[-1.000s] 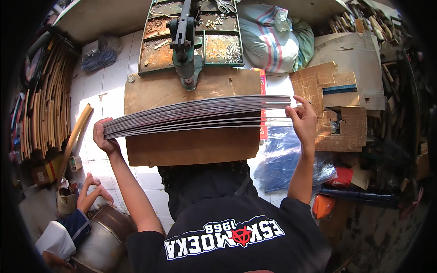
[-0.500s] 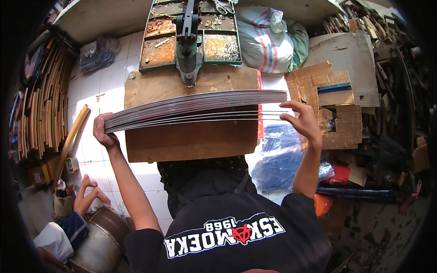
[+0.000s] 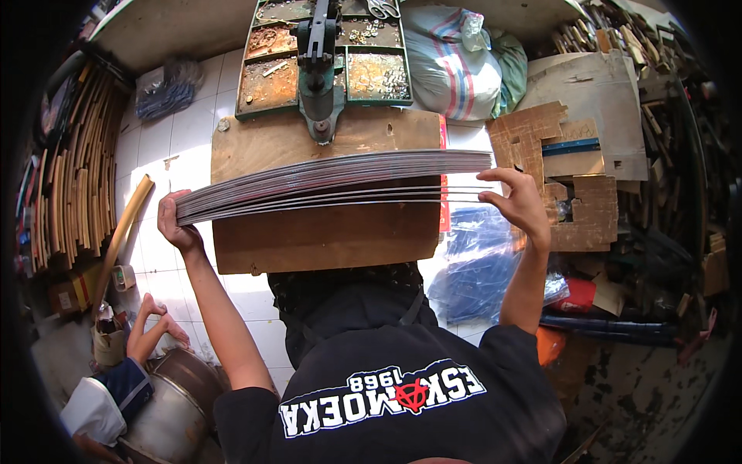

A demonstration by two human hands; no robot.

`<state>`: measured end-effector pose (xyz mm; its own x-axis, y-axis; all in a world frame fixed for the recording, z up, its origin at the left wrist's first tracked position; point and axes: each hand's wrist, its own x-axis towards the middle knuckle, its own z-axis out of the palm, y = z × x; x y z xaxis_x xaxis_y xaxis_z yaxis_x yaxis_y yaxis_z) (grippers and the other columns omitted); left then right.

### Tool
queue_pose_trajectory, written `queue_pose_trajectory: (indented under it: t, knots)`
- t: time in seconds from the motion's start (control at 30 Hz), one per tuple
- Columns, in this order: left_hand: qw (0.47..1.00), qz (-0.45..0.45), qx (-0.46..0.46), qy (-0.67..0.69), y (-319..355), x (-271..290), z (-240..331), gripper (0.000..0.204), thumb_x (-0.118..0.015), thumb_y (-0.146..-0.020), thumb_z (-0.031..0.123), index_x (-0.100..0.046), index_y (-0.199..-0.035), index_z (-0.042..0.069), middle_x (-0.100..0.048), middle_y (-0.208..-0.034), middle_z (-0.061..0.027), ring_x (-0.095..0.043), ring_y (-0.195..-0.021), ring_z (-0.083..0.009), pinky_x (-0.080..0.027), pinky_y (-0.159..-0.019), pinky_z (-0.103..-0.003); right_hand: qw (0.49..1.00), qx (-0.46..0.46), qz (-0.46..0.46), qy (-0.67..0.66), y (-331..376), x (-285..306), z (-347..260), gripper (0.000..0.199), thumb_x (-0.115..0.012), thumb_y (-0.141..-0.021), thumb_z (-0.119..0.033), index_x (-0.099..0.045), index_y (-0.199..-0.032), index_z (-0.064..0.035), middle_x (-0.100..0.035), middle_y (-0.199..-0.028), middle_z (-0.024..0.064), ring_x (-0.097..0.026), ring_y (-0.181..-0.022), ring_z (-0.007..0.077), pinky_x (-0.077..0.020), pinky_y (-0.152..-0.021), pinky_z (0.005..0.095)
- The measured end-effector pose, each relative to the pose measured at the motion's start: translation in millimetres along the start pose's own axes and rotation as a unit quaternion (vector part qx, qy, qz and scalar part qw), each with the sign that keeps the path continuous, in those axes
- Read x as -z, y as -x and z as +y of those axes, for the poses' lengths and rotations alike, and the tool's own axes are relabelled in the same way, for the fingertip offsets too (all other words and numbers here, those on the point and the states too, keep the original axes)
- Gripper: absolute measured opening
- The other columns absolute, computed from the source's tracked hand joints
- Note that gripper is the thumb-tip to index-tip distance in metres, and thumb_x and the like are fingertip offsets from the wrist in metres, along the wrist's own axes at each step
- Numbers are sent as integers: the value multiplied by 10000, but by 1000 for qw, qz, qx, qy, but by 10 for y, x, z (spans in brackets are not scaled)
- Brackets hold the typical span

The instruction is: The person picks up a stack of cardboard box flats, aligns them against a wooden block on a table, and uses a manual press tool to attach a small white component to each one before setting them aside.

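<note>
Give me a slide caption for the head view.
Left hand grips thin grey strips fanned over a brown board, right hand at their other end.

strips (image 3: 332,166) over board (image 3: 332,240), tray (image 3: 379,103) behind board

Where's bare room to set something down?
Bare wood shows on the board, between the strips and the lap, and behind the strips, beside the press. White tile shows between the left forearm and the curved tan length. Crowded: the tray of small bits, and right of the board, where wrapped packs and cardboard lie.

Long thin grey strips (image 3: 340,168), crosswise, bunched left, splayed right
</note>
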<state>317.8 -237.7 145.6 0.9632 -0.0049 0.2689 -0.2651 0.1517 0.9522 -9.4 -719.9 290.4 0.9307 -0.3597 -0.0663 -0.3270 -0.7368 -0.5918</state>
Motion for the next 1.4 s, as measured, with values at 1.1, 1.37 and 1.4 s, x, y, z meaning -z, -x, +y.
queue_pose_trajectory:
  t: [1.1, 1.37, 1.4]
  knots:
    - [1000, 9, 5, 7, 0, 21, -38, 344, -462, -946, 232, -624, -902, -68, -651, -888, -186, -625, -839, -254, -491, -827, -365, 933, -200, 294, -53, 119, -692, -19, 186, -764, -840, -151, -717, -924, 8, -730, -804, 94, -694, -738, 136, -531, -692, 264]
    - [1000, 9, 12, -4, 2, 53, -52, 369, -455, -932, 256, -627, -912, -69, -654, -896, -189, -629, -845, -262, -492, -837, -372, 963, -94, 157, -196, 369, -644, 267, 390, -768, -804, -90, -651, -1166, -2, -678, -1144, 135, -637, -1075, 217, -504, -908, 337]
    - [1000, 14, 12, -2, 8, 44, -53, 368, -453, -932, 257, -625, -915, -68, -654, -898, -189, -629, -844, -263, -492, -837, -372, 972, -74, 133, -179, 386, -605, 263, 428, -771, -795, -80, -638, -1195, -6, -662, -1187, 137, -619, -1117, 228, -493, -937, 351]
